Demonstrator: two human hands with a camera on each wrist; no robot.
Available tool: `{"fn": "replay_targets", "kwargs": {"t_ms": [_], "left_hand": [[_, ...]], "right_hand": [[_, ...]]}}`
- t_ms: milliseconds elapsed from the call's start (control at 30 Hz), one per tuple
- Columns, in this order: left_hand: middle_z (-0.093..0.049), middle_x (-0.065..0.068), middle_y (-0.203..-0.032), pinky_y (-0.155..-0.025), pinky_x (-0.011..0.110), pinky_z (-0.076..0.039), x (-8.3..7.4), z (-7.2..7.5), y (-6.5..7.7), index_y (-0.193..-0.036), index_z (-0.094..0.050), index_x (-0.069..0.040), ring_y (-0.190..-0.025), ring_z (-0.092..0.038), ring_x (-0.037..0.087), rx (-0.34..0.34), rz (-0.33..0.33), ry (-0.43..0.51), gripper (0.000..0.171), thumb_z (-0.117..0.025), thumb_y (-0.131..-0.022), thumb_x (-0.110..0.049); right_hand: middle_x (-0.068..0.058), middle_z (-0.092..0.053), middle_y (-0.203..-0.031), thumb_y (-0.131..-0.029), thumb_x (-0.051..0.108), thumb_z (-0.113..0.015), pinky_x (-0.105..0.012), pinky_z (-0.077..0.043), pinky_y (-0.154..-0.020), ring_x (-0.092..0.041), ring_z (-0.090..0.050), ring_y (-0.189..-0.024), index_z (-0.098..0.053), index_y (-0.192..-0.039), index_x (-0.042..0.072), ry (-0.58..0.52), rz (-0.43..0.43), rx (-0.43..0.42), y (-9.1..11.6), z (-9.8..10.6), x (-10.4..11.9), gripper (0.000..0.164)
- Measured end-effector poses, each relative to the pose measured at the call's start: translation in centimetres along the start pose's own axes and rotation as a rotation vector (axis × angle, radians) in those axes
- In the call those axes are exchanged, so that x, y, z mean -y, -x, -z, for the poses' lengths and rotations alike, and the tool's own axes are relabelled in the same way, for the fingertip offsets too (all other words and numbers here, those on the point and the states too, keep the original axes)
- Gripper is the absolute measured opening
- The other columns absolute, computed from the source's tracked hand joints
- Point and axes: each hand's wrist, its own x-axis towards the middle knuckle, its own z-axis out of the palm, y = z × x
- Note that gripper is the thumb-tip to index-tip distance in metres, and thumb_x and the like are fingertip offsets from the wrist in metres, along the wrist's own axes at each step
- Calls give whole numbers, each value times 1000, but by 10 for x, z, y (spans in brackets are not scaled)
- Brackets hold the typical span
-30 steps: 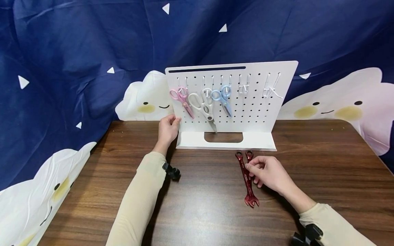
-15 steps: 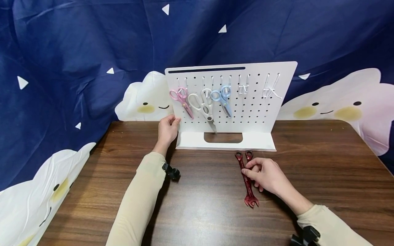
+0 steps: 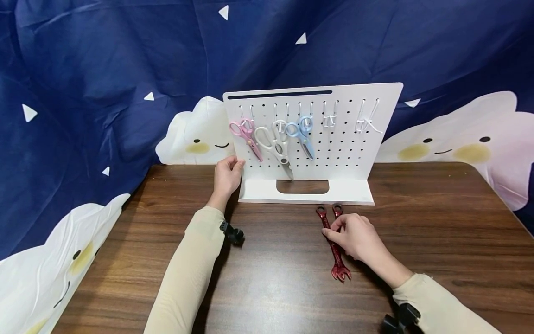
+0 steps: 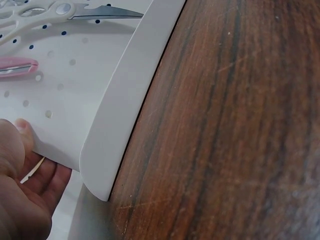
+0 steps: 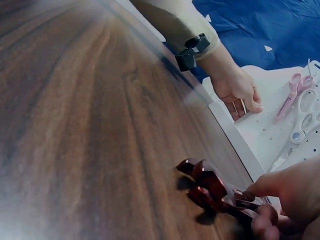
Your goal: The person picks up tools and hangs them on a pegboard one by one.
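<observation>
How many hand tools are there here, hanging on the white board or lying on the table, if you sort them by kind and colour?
Pink scissors: 1 pair
White-handled scissors: 1 pair
Light blue scissors: 1 pair
Red combination wrenches: 2
Total: 5 tools

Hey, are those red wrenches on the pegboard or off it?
Off it. In the head view, both red wrenches lie in front of the white pegboard, with the right hand at their handles.

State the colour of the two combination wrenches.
The combination wrenches are glossy dark red, clearest in the head view.
</observation>
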Motion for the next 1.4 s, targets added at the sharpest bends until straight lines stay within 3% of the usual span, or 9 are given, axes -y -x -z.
{"fn": "replay_targets", "kwargs": {"t_ms": [167,433,567,967,1400], "left_hand": [[-58,4,-68,-70,31,-37,0,-1,0,-86,-70,7,-73,-48,21,-12,-21,0,31,-68,-107,-17],[-64,14,-77,-73,32,-38,0,-1,0,-91,-71,8,-77,-50,23,-7,-8,1,31,-68,-107,-18],[-65,15,-78,-73,31,-39,1,-2,0,-92,-71,9,-77,-50,22,-7,-10,3,30,-68,-107,-17],[-63,10,-75,-72,32,-38,-1,-1,1,-89,-71,5,-76,-49,23,-10,-8,-3,30,-67,-108,-18],[-60,5,-72,-72,33,-37,-1,-1,1,-89,-71,5,-75,-49,23,-2,0,-3,31,-67,-108,-19]], "right_hand": [[7,-54,-49,-94,23,-78,-31,-46,-40,-6,-52,-35,-71,-78,11,-67,-42,50,-4,0,-1,22],[5,-53,-47,-98,18,-75,-28,-42,-36,-6,-46,-34,-70,-86,2,-271,-79,161,-6,4,-9,20],[4,-54,-48,-100,19,-75,-28,-43,-36,-6,-46,-35,-70,-88,1,-322,-73,189,-6,5,-12,22],[3,-55,-55,-98,17,-77,-27,-44,-40,-7,-49,-41,-72,-91,-1,-386,-39,197,-3,8,-15,20],[2,-60,-60,-99,13,-75,-29,-50,-48,-12,-56,-48,-72,-94,-3,-373,-6,169,0,12,-15,17]]}}
